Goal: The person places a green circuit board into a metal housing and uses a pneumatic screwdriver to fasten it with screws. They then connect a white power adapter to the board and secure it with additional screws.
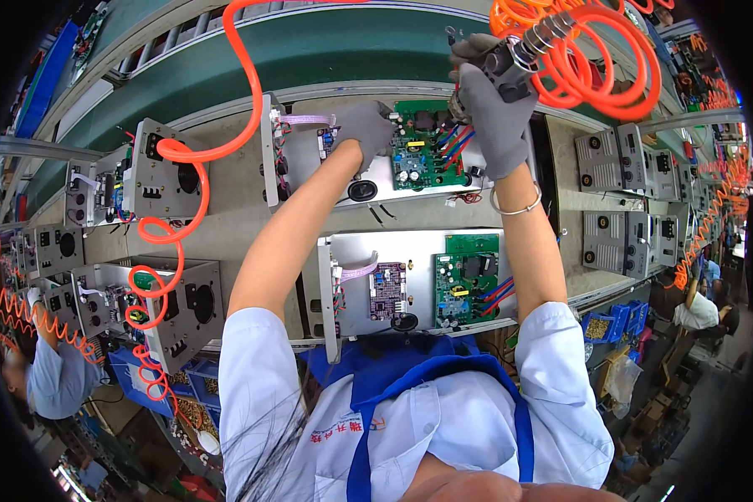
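My left hand (366, 130), in a grey glove, is curled at the left edge of a green circuit board (431, 142) in the far metal chassis (383, 177). Its fingers are closed, and whatever they hold is hidden. My right hand (498, 113), also gloved, wraps round a dark air screwdriver (505, 74) above the right part of that board. A spring-sleeved orange coiled hose (623, 63) joins the tool. Nearer to me lies a second open chassis (356, 308) with a purple board (387, 291) and another green board (467, 280); neither hand touches it.
An orange hose (247, 54) hangs down past my left arm. Open chassis units (171, 180) stand at left, grey metal units (602, 159) at right. Blue parts bins (615, 325) sit lower right. A green conveyor (343, 54) runs behind. A co-worker (58, 368) is at far left.
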A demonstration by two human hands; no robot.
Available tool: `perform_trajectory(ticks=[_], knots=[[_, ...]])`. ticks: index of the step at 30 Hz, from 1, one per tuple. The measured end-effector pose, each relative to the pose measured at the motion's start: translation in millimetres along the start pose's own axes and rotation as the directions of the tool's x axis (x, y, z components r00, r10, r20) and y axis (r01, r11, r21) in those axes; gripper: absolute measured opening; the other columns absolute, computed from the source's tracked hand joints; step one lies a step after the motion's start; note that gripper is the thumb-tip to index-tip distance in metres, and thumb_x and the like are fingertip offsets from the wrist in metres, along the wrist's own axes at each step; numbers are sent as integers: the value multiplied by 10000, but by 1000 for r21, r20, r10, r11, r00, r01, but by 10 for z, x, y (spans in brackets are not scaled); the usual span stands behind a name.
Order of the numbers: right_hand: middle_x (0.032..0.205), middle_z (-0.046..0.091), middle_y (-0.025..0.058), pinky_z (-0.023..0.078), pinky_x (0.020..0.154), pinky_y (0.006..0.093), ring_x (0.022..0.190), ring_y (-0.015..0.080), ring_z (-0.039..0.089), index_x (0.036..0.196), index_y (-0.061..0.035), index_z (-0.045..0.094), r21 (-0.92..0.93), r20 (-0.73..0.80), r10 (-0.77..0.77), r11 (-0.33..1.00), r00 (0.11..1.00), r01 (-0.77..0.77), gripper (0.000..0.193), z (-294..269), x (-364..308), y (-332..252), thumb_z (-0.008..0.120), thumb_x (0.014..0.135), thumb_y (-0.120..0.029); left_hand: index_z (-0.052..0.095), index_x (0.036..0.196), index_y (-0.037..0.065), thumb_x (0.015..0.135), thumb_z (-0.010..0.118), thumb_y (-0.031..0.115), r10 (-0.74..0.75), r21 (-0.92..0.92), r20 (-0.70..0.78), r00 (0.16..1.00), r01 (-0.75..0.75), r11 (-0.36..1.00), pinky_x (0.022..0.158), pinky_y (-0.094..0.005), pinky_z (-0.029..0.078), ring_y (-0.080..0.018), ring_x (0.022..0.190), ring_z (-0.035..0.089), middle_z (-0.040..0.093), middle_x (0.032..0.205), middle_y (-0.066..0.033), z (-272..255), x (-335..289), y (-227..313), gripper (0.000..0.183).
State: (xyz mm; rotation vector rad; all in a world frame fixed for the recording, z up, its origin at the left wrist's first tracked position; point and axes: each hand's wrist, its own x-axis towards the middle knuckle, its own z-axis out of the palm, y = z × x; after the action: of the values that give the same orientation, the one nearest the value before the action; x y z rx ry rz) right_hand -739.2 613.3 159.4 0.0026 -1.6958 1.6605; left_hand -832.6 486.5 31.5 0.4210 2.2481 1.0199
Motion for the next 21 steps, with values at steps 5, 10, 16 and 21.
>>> perform_trajectory(ticks=[5,10,16,21], knots=[[917,637,99,508,746,261,820,127,612,1038,22,559,8,-86,-11,1000,996,12,307,2,-12,39,583,740,93,603,1134,30,795,562,111,-42,-118,55,998,48,992,681,-319,530,-214,746,681,673,960,-162,-69,-137,76,351],[897,631,90,511,729,259,812,128,614,1030,16,557,27,29,64,998,998,-65,294,18,-50,-57,587,745,81,602,1134,25,789,532,70,-50,-126,50,998,56,991,620,-299,527,-186,686,678,682,899,-152,-56,-124,47,355],[910,630,80,500,759,261,840,121,610,1041,14,558,24,46,68,997,997,-69,305,-31,-6,5,602,746,74,605,1139,37,780,539,76,-60,-115,47,997,65,991,632,-307,529,-184,721,678,680,904,-151,-120,-239,222,366],[895,615,8,466,713,217,829,74,581,1045,-20,580,-66,84,177,983,981,-171,259,-80,-36,37,644,794,-23,629,1137,118,742,597,174,179,428,-85,980,-126,895,834,-410,497,-285,979,634,665,1029,-145,-32,11,-37,400]])
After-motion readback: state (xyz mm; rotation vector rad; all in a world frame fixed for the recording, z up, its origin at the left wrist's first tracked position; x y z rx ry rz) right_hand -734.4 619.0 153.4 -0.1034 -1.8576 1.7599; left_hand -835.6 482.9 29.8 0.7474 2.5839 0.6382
